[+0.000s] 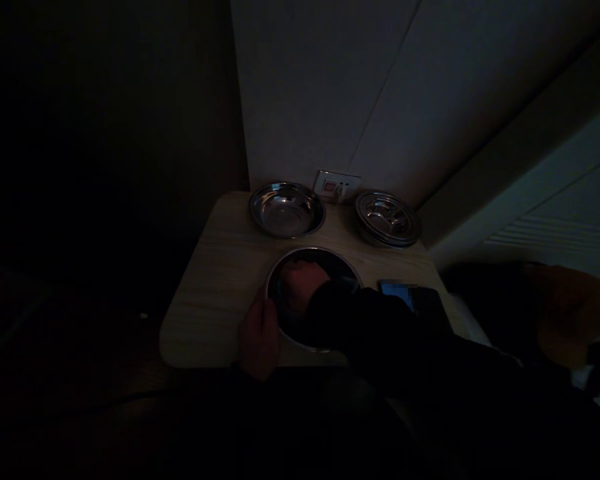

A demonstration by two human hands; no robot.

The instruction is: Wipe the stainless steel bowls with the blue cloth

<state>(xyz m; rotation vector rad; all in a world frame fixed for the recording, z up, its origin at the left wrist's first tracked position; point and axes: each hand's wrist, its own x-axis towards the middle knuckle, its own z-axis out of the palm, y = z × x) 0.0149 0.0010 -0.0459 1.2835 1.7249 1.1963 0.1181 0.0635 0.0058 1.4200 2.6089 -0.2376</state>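
A round metal basin (330,252) with a pale rim stands near the front of the small table. My left hand (259,337) is closed on its left rim, thumb up along the outer edge. Inside the basin, my right hand (303,280) is down at the left inner wall with its fingers curled. Whatever those fingers hold, if anything, is lost in the dark. My right sleeve (380,320) covers the basin's lower right side, and the contents of the basin are too dark to make out.
A shiny metal bowl (286,210) stands at the back left of the wood-grain table (205,300). Stacked metal bowls (387,219) are at the back right. A phone with a lit screen (399,293) lies right of the basin. Behind is a wall socket (336,185) with a plug.
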